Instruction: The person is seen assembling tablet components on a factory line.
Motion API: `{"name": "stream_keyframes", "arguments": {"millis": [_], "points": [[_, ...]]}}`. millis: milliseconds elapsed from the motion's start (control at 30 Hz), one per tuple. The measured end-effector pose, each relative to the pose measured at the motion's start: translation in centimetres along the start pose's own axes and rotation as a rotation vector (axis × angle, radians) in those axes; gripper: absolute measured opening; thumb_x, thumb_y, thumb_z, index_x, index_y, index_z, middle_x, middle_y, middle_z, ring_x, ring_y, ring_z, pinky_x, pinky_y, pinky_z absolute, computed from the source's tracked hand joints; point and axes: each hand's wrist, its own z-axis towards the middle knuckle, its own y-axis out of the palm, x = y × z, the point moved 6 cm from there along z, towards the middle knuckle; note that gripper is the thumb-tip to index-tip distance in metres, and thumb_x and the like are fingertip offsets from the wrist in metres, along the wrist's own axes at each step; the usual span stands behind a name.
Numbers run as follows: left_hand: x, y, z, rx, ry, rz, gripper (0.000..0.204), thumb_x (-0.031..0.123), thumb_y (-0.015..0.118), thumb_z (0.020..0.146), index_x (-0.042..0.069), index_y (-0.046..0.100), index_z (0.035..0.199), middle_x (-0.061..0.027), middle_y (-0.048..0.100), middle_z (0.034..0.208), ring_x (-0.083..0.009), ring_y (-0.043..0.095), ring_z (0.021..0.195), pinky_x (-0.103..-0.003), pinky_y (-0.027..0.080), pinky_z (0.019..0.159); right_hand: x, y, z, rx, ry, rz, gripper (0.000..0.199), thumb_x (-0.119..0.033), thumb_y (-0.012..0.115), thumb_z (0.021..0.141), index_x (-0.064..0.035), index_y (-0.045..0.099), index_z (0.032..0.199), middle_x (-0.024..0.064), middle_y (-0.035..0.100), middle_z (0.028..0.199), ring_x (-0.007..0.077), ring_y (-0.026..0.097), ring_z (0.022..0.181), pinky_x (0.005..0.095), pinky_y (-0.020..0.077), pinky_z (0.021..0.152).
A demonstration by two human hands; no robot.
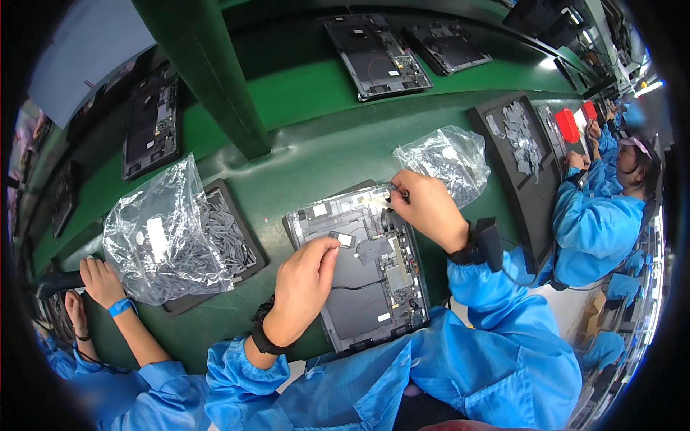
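Observation:
An opened laptop base [356,309] lies in front of me with its inside facing up, showing dark battery panels, a circuit board and thin cables. My right hand [430,205] is at its far right corner, thumb and fingers pinched together; what they hold is too small to make out. Over the left part of the base hovers my left hand [302,287], fingers closed and the tips beside a small dark piece with a white label [346,239]. Whether the fingers grip anything is hidden. Both wrists wear black bands.
A clear plastic bag [162,241] and a dark tray of small grey strips [241,251] stand left. Another bag [449,161] and a black tray with grey pieces [521,144] are right. Laptop bases [377,61] sit on the shelf behind a green post [208,79]. Co-workers sit both sides.

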Motion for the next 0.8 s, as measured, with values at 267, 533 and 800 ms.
{"name": "stream_keyframes", "arguments": {"millis": [267, 533, 800], "points": [[-0.2, -0.1, -0.1, 0.002, 0.041, 0.023, 0.013, 0.004, 0.061, 0.091, 0.001, 0.064, 0.104, -0.0113, 0.067, 0.078, -0.0183, 0.066, 0.066, -0.03, 0.051, 0.06, -0.8, -0.4, -0.8, 0.098, 0.101, 0.092, 0.014, -0.006, 0.06, 0.082, 0.0018, 0.06, 0.094, 0.0215, 0.066, 0.079, 0.0402, 0.065, 0.074, 0.0457, 0.0514, 0.066], [0.2, 0.3, 0.0, -0.012, 0.05, 0.025, 0.014, 0.003, 0.062, 0.091, 0.0, 0.064, 0.104, -0.0113, 0.068, 0.079, -0.0181, 0.068, 0.068, -0.029, 0.052, 0.06, 0.2, 0.7, -0.7, 0.147, 0.148, 0.096, 0.015, -0.007, 0.061, 0.081, 0.0007, 0.059, 0.094, 0.0202, 0.065, 0.076, 0.0403, 0.064, 0.07, 0.0458, 0.0514, 0.063], [-0.6, 0.3, 0.0, -0.03, -0.074, -0.019, 0.012, 0.004, 0.064, 0.09, 0.0, 0.06, 0.1, -0.0099, 0.069, 0.078, -0.015, 0.068, 0.067, -0.026, 0.053, 0.059, 0.4, 0.9, -0.9, 0.192, 0.143, 0.145, 0.015, -0.008, 0.06, 0.083, -0.0023, 0.058, 0.097, 0.0164, 0.066, 0.075, 0.0375, 0.065, 0.069, 0.0452, 0.0511, 0.062]]}}
